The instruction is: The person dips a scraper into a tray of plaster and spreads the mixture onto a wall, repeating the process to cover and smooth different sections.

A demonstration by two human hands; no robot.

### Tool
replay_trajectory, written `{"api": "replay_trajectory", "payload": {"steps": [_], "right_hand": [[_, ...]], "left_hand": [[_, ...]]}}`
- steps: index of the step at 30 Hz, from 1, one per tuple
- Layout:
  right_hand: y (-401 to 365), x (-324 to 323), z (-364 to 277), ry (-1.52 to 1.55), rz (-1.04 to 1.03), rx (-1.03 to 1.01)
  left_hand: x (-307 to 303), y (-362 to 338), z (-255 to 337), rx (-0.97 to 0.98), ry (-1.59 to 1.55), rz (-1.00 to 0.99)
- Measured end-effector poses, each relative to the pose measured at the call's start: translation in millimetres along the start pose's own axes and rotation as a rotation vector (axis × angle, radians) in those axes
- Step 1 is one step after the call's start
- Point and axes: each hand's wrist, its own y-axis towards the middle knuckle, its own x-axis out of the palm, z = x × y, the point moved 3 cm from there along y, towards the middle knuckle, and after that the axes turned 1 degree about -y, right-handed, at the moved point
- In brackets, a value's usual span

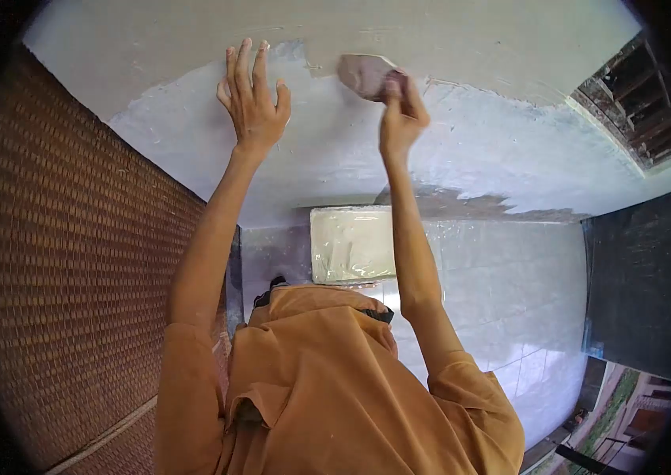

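Against the wall, my left hand lies with its fingers spread and holds nothing. To its right, my right hand pinches a flat, rounded scraper, which is slightly blurred and lies at or close to the wall. Both hands are near the uneven border between a beige-grey coat above and a whiter surface below. Under my forearms, a rectangular tray holds a pale, wet-looking paste. Whether the scraper's edge touches the wall cannot be made out.
A woven brown panel stands along the left side. At the upper right is an opening with slats. A dark panel stands at the right, above an opening to the outdoors. Light tiles cover the floor.
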Motion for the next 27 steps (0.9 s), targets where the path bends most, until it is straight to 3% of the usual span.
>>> {"api": "replay_trajectory", "payload": {"steps": [2,4,6,10,11,12,13,17,20,22,24,26,27], "right_hand": [[5,-6,10,0.032,-0.011,-0.016],[22,-48,23,-0.032,0.337,0.006],[29,-72,-5,0.188,0.356,0.04],[22,-18,-27,0.095,0.162,0.033],[18,4,-22,-0.115,0.024,-0.142],[8,32,-30,-0.007,-0.037,-0.146],[2,49,-33,0.063,-0.084,-0.019],[34,12,-30,-0.187,0.22,-0.194],[51,-29,-53,0.167,0.318,-0.162],[48,-21,-55,0.214,0.243,-0.153],[33,8,-39,0.004,0.149,-0.18],[12,46,-35,0.045,-0.052,-0.115],[17,42,-30,0.038,-0.039,-0.117]], "left_hand": [[0,0,2,-0.008,-0.026,0.02],[-4,0,-1,-0.03,-0.017,0.02],[-10,0,-5,-0.043,0.014,0.009],[-10,-2,-6,-0.044,0.045,-0.032],[-8,0,-4,-0.037,0.037,-0.042],[-6,0,-2,-0.042,0.037,-0.042],[-5,-1,0,-0.047,0.038,-0.041],[-6,-2,-2,-0.015,-0.006,-0.003],[-11,-7,-7,-0.039,0.009,-0.052],[-12,-6,-6,-0.035,0.007,-0.08],[-9,-7,-5,-0.036,0.018,-0.098],[-4,-7,-3,-0.033,0.022,-0.111],[-2,-7,-3,-0.03,-0.001,-0.089]]}}
